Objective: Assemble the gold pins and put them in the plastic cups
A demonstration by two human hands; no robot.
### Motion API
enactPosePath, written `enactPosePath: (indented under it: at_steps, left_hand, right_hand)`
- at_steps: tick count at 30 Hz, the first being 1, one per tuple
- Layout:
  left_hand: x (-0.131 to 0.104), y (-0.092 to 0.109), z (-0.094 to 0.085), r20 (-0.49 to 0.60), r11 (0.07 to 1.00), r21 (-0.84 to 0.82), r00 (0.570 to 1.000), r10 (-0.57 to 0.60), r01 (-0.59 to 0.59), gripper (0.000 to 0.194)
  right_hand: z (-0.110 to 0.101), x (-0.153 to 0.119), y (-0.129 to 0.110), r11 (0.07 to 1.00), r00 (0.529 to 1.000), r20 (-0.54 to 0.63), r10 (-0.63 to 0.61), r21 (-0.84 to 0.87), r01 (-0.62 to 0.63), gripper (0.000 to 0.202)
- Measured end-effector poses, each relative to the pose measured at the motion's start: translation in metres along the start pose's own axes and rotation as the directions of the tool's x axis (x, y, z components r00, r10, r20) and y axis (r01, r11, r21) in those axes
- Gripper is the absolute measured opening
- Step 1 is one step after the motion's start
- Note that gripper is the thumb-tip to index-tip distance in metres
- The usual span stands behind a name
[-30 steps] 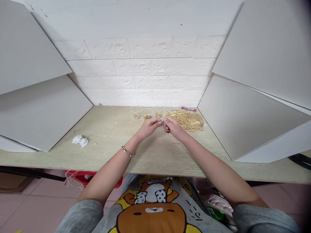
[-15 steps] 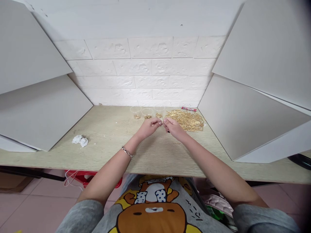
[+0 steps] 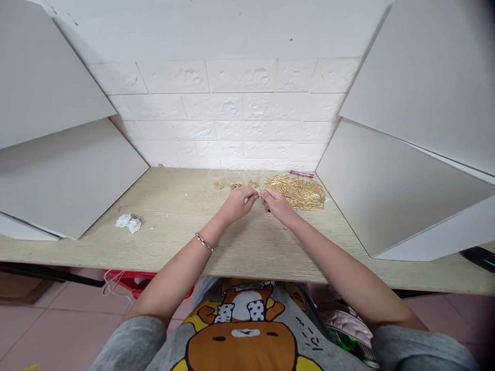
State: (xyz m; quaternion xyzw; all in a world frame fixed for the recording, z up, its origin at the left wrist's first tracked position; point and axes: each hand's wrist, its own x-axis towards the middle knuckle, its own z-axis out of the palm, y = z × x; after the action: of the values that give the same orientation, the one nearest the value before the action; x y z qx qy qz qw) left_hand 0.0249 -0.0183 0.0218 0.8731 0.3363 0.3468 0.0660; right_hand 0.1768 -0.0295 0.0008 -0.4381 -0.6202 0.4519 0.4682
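Note:
My left hand (image 3: 238,203) and my right hand (image 3: 277,203) meet fingertip to fingertip just above the table, both closed in a pinch. A tiny, thin, light piece shows between the fingertips, too small to name. Just beyond my right hand lies a wide pile of thin gold sticks (image 3: 303,192). Behind my left hand stand three clear round cups, with small gold pieces (image 3: 219,185) in the left one, more gold pieces (image 3: 235,186) in the middle one and others (image 3: 253,183) in the right one. Something small and dark shows below my right fingers.
A red tube-shaped item (image 3: 301,174) lies behind the pile. Crumpled white tissue (image 3: 129,223) rests on the left of the wooden table (image 3: 174,201). Pale panels (image 3: 73,175) flank the left side, others (image 3: 410,190) the right. A white brick-patterned wall (image 3: 228,108) closes the back.
My left fingers have curled in a little more, and the wrist has turned slightly. My right hand stays almost still. The whole view has shifted very slightly.

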Motion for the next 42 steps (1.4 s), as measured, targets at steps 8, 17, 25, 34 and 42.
enactPosePath:
  at_steps: [8, 17, 25, 34, 42]
  left_hand:
    - [-0.002, 0.003, 0.001, -0.007, 0.986, 0.156, 0.999, 0.053, -0.051, 0.024]
    - [-0.003, 0.002, 0.001, 0.029, 0.951, 0.296, 0.996, 0.089, -0.093, 0.026]
    - [-0.005, 0.004, 0.002, 0.052, 0.921, 0.369, 0.992, 0.116, -0.127, 0.026]
    - [-0.003, 0.003, 0.004, 0.024, 0.987, 0.156, 0.999, 0.022, -0.026, 0.024]
    - [-0.002, 0.002, 0.006, -0.001, 0.997, 0.082, 1.000, -0.001, 0.002, 0.021]
  right_hand:
    - [0.008, -0.006, -0.011, 0.924, 0.982, 0.045, 0.184, 0.333, -0.188, 0.035]
    - [0.008, -0.005, -0.009, 0.963, 0.990, 0.008, 0.137, 0.231, -0.135, 0.038]
    - [0.007, -0.001, 0.001, 0.995, 0.997, -0.034, 0.063, 0.078, -0.060, 0.042]
    - [0.004, -0.004, 0.000, 0.980, 0.994, -0.082, -0.067, -0.192, 0.050, 0.038]
    - [0.001, -0.004, -0.001, 0.951, 0.993, -0.056, -0.103, -0.298, 0.082, 0.034]
